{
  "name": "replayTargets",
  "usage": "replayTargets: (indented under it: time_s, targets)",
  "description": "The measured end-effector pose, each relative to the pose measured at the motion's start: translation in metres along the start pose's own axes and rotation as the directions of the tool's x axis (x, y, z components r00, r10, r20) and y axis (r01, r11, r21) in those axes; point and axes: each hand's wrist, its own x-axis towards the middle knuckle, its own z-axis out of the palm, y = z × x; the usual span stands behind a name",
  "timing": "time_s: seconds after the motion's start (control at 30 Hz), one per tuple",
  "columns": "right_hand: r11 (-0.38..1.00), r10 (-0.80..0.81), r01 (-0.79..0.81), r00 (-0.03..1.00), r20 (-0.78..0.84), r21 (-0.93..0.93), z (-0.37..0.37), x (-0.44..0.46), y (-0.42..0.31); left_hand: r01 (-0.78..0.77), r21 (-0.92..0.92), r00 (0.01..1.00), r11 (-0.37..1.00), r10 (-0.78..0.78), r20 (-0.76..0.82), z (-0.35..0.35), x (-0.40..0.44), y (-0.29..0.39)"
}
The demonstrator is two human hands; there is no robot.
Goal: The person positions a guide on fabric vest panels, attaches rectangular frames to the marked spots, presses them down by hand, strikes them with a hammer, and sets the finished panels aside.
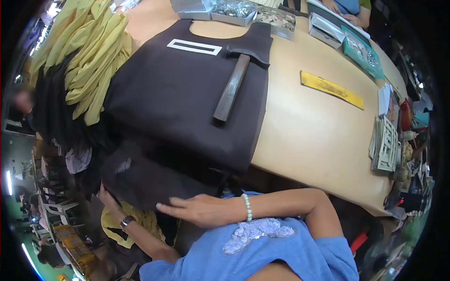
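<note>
Landmark: the hammer (232, 86), lying on the dark panel (164, 89), its handle towards me; all places below are given from it.
Worked cloth: a lower dark cloth (145, 180), nearer me than the hammer and to its left, below the panel's near edge.
Risk, slipping: the lower dark cloth could slide off towards the yellow cloth (112, 225), also nearer me and left of the hammer; the likely cause is that only one hand appears to grip it.
Risk, dragging: should the lower dark cloth snag the panel's near edge, a pull could skew the panel, carrying the hammer along; the contact there is too dark to judge.
Risk, misplacement: the white frame (172, 44), left of the hammer's head, could shift with any tug, since it appears merely laid on the panel.
Left hand: my left hand (108, 199), farther left than the lower dark cloth's middle as seen from the hammer, appears closed on that cloth's left edge; some fingers are hidden. The forearm reaches forward and left.
Right hand: my right hand (199, 209), nearer me than the hammer's handle, has its fingers apart and extended leftwards; whether the fingertips touch cloth I cannot tell. The elbow is bent out rightwards, the forearm crossing my front.
</note>
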Motion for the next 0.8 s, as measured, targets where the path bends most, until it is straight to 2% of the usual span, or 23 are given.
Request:
replayTargets:
  time_s: [0.03, 0.1, 0.13, 0.17, 0.2, 0.23, 0.27, 0.3, 0.33, 0.4, 0.47, 0.5, 0.53, 0.57, 0.63, 0.73, 0.8]
  targets:
    - [0.998, -0.028, 0.023, 0.997, 0.074, 0.065, 0.007, 0.008, -0.005, 0.027, 0.084, 0.999, 0.996, -0.025, -0.028, -0.014, -0.019, 0.026]
    - [0.98, -0.116, 0.111, 0.993, 0.023, 0.167, 0.0, 0.02, -0.024, -0.165, 0.171, 0.98, 0.971, 0.18, -0.08, -0.043, -0.023, 0.067]
    - [0.964, -0.148, 0.151, 0.989, -0.031, 0.219, -0.008, 0.025, -0.036, -0.381, 0.176, 0.91, 0.907, 0.402, -0.102, -0.053, -0.011, 0.087]
    - [0.945, -0.176, 0.193, 0.981, -0.085, 0.264, -0.018, 0.029, -0.047, -0.534, 0.738, 0.718, 0.412, 0.683, 0.138, -0.046, -0.014, 0.135]
    - [0.933, -0.204, 0.247, 0.962, -0.181, 0.262, -0.028, 0.03, -0.057, -0.577, 0.716, 0.643, 0.393, 0.759, 0.101, -0.046, 0.0, 0.166]
    - [0.919, -0.232, 0.303, 0.933, -0.276, 0.252, -0.041, 0.029, -0.065, -0.636, 0.637, 0.59, 0.435, 0.807, 0.038, -0.043, 0.017, 0.196]
    - [0.942, -0.236, 0.308, 0.891, -0.388, 0.135, -0.058, 0.027, -0.072, -0.725, 0.439, 0.565, 0.531, 0.823, -0.061, -0.038, 0.039, 0.225]
    - [0.955, -0.249, 0.296, 0.834, -0.492, 0.019, -0.077, 0.022, -0.077, -0.793, 0.271, 0.539, 0.546, 0.836, -0.103, -0.029, 0.06, 0.251]
    - [0.979, -0.202, 0.169, 0.831, -0.519, -0.112, -0.1, 0.013, -0.08, -0.84, 0.131, 0.512, 0.527, 0.849, -0.13, -0.017, 0.08, 0.274]
    - [0.943, -0.155, -0.074, 0.765, -0.625, -0.325, -0.135, -0.004, -0.075, -0.863, 0.06, 0.495, 0.502, 0.863, -0.104, 0.022, 0.115, 0.31]
    - [0.915, -0.074, -0.252, 0.662, -0.746, -0.314, -0.158, -0.015, -0.058, -0.802, 0.258, 0.55, 0.538, 0.835, -0.032, 0.075, 0.145, 0.328]
    - [0.923, 0.015, -0.312, 0.617, -0.787, -0.227, -0.169, -0.021, -0.043, -0.765, 0.356, 0.575, 0.536, 0.818, 0.004, 0.102, 0.16, 0.337]
    - [0.924, 0.086, -0.348, 0.585, -0.806, -0.155, -0.178, -0.026, -0.026, -0.774, 0.284, 0.609, 0.566, 0.788, 0.091, 0.134, 0.156, 0.348]
    - [0.927, 0.132, -0.362, 0.555, -0.821, -0.096, -0.186, -0.032, -0.006, -0.869, 0.22, 0.458, 0.443, 0.889, 0.021, 0.172, 0.177, 0.339]
    - [0.92, 0.217, -0.392, 0.502, -0.837, 0.003, -0.198, -0.044, 0.031, -0.851, 0.134, 0.52, 0.508, 0.851, 0.071, 0.238, 0.197, 0.321]
    - [0.858, 0.362, -0.502, 0.444, -0.82, 0.107, -0.211, -0.057, 0.072, -0.827, 0.081, 0.56, 0.557, 0.801, 0.211, 0.3, 0.177, 0.313]
    - [0.796, 0.354, -0.604, 0.426, -0.833, 0.029, -0.213, -0.065, 0.097, -0.842, 0.085, 0.535, 0.533, 0.806, 0.254, 0.328, 0.178, 0.3]
